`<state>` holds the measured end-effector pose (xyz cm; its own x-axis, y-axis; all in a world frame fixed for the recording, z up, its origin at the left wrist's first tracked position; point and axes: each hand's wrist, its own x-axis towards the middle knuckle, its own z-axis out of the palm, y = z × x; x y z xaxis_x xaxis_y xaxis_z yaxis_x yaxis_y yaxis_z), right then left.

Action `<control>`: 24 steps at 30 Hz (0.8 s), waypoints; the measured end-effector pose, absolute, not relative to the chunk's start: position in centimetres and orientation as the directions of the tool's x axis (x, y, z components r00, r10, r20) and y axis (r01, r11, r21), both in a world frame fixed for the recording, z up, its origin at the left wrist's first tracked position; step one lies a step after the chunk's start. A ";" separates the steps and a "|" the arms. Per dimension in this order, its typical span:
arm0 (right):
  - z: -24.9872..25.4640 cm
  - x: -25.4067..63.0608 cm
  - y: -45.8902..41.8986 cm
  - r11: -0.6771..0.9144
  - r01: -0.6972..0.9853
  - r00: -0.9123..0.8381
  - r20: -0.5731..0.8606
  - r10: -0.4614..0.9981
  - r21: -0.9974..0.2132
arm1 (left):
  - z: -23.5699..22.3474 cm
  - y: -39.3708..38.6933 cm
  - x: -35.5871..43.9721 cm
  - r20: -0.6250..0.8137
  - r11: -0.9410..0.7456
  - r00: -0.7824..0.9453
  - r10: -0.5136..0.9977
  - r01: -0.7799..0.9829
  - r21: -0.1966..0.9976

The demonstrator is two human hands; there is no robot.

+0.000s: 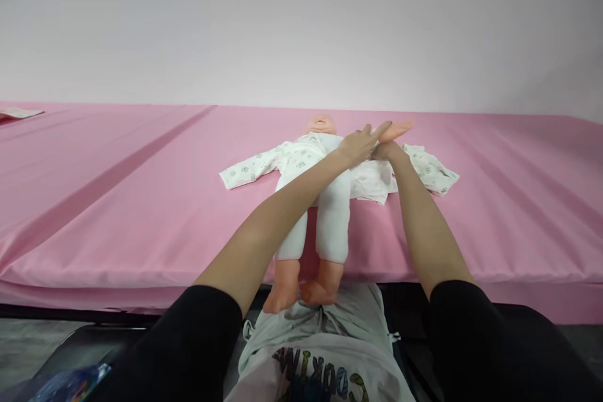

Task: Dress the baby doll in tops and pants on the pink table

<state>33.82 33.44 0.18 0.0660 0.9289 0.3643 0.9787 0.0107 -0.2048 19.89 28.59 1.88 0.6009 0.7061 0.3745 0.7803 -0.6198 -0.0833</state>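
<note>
A baby doll (330,213) lies on its back on the pink table (141,201), head away from me and feet hanging over the near edge. A white printed garment (264,163) is spread under its upper body, one sleeve stretched out to the left. My left hand (360,143) reaches across the doll's chest with its fingers stretched out, touching the doll's raised arm (397,131). Just below that arm, my right hand (387,151) is closed around it. The garment's other side (431,171) lies bunched to the right of my right wrist.
A pale pink wall (301,31) rises behind the table. A flat light item (19,114) lies at the table's far left. Something blue and shiny (70,383) sits by my left knee below the table edge.
</note>
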 end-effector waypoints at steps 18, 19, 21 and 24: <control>5.0 32.3 30.6 -0.020 0.973 0.150 0.569 0.808 -0.229 | 0.1 29.3 18.4 0.216 -0.408 0.430 0.876 0.902 -0.140; 5.0 32.2 30.5 -0.009 0.975 0.138 0.575 0.806 -0.221 | 0.1 29.3 18.4 0.220 -0.405 0.427 0.877 0.903 -0.142; 4.9 31.8 30.4 0.014 0.980 0.106 0.587 0.803 -0.196 | 0.1 29.3 18.3 0.225 -0.403 0.425 0.877 0.905 -0.137; 4.7 31.3 30.3 0.043 0.984 0.073 0.607 0.791 -0.174 | 0.0 29.5 18.2 0.226 -0.407 0.423 0.878 0.906 -0.112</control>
<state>31.34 30.26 4.71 0.0733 0.7912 0.6071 0.9838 0.0426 -0.1742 18.23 29.51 0.01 0.4226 0.8776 0.2265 0.9063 -0.4074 -0.1124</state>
